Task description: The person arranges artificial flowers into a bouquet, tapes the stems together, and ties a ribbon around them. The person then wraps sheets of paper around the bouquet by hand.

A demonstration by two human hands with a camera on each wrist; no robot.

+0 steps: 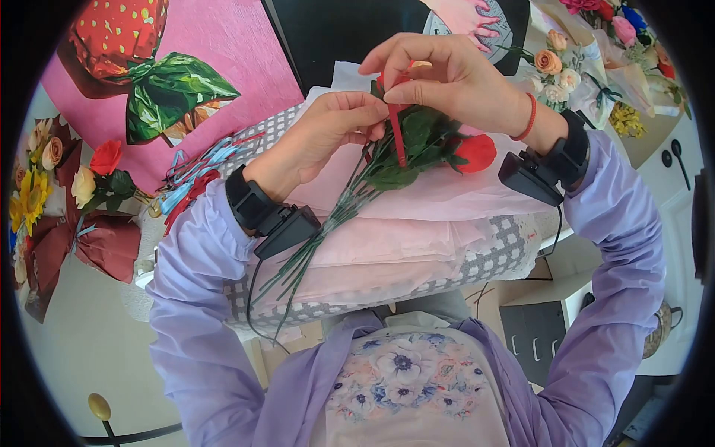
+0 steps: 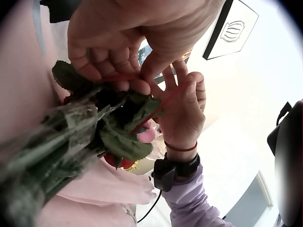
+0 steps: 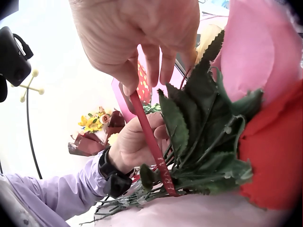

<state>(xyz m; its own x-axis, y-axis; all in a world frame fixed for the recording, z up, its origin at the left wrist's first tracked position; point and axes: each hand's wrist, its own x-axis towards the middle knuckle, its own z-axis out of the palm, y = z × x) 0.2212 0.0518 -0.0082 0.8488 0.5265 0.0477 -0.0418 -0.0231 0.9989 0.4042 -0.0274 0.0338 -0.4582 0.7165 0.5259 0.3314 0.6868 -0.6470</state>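
A bunch of artificial roses with red (image 1: 475,153) and pink (image 3: 255,47) heads and dark green leaves (image 3: 189,127) lies slanted on pale pink paper (image 1: 372,257), its green stems (image 1: 328,223) pointing toward the body. My left hand (image 1: 324,134) pinches a red ribbon between thumb and fingers beside the upper stems. Above the leaves, my right hand (image 1: 447,78) holds the other part of the red ribbon (image 3: 154,146), which runs down taut to the stems in the right wrist view. The left wrist view shows the ribbon (image 2: 158,109) stretched between both hands over the leaves.
Blue and red ribbons (image 1: 201,175) lie left of the paper. A wrapped bouquet (image 1: 104,238) stands at far left, with a loose red rose (image 1: 106,157) near it. More bouquets (image 1: 558,74) are at upper right. A pink strawberry picture (image 1: 246,37) is behind, on the left.
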